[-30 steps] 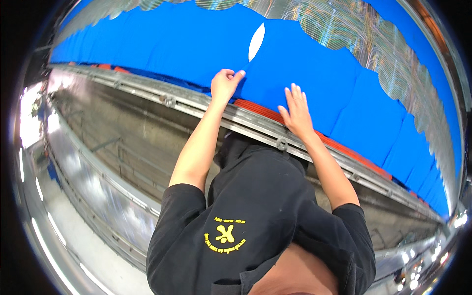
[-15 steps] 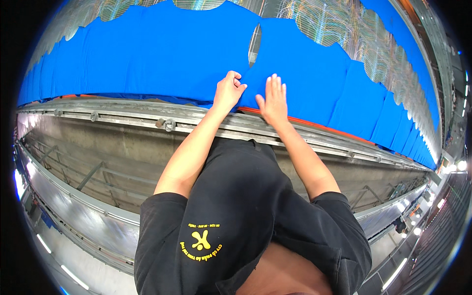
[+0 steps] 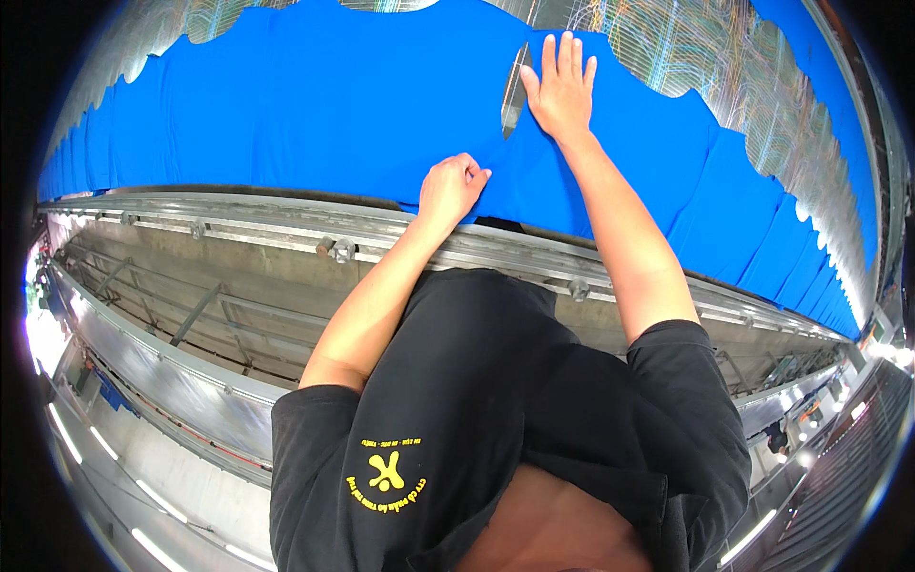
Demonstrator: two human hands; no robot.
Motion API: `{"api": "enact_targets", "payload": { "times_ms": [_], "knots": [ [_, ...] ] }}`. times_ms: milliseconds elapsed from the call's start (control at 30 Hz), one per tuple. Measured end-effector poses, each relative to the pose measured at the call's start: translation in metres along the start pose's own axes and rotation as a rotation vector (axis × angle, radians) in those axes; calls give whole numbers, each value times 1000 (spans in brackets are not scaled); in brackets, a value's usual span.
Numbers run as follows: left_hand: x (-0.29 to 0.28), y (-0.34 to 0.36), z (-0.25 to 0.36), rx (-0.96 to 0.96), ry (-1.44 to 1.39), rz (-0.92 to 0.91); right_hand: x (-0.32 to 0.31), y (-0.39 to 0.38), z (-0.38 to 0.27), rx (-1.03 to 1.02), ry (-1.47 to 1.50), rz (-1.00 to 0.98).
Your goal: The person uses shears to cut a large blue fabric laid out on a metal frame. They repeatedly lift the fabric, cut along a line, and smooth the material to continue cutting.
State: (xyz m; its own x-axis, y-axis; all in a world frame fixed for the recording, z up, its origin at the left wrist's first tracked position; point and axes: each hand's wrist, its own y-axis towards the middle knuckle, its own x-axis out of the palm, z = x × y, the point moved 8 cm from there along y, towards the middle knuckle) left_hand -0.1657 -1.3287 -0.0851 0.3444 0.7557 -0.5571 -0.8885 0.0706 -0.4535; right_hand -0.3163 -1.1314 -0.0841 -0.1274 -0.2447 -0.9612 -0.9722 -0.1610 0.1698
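Blue fabric stretched across the far side of a metal frame rail. Left hand, fingers curled, pinches the fabric's near edge just beyond the rail. Right hand lies farther out, fingers spread flat on the fabric, just right of a narrow slit

No packages, signs or screens show near either hand. No label shows on the cloth under them.
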Motion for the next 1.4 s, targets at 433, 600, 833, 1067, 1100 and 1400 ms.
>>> {"api": "enact_targets", "payload": {
  "times_ms": [433,600,833,1067,1100,1400],
  "knots": [
    [34,-74,21,76,-115,-97,-75,-258,-76,85,519,-150],
    [41,-81,52,312,-208,-4,-29,-269,-40,595,1030,-110],
    [2,-85,-16,80,-188,107,-30,-277,7,936,1412,-100],
    [27,-90,2,265,159,104,-27,-270,1,927,1315,-148],
    [28,-89,-3,280,155,119,-26,-270,4,934,1286,-163],
    [24,-73,-27,255,66,75,-63,-253,2,712,876,29]
  ]
}}
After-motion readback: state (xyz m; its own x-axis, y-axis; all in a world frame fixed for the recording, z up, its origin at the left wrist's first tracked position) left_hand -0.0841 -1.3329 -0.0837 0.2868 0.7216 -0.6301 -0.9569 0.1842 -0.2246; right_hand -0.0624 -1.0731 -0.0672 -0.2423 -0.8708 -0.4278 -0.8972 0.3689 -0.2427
